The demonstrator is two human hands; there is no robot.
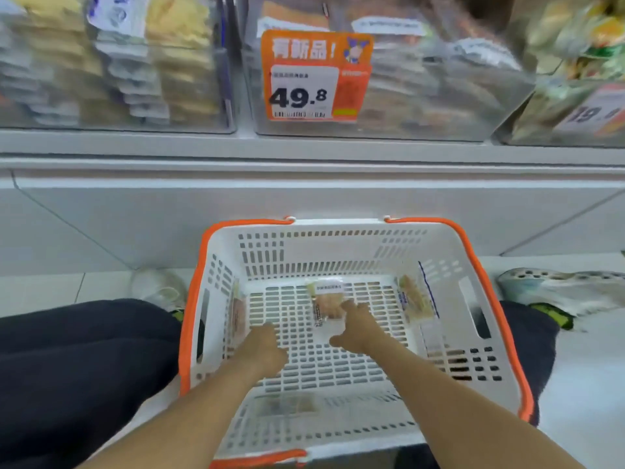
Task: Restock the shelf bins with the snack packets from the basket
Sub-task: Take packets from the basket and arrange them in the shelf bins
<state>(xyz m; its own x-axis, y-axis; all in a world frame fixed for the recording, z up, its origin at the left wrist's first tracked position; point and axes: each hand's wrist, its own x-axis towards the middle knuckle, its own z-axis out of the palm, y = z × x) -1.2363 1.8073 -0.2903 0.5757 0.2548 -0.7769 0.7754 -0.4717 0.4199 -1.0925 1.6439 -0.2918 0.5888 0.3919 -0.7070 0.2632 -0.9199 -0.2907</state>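
Note:
A white basket (338,228) with orange rim sits on the floor between my knees. A clear snack packet (326,301) lies on its slatted bottom near the middle. My right hand (355,328) rests on that packet's near end, fingers spread over it. My left hand (265,346) is low in the basket's left part, fingers curled down; I cannot tell if it holds anything. Another packet (414,299) leans on the right wall, and one (238,314) stands against the left wall. A blurred packet (287,406) lies at the near wall.
Clear shelf bins (118,72) full of stacked packets stand above a white shelf ledge (304,154). An orange price tag reading 49.8 (316,76) hangs on the middle bin (422,79). My dark-trousered knees (84,367) and shoes (558,289) flank the basket.

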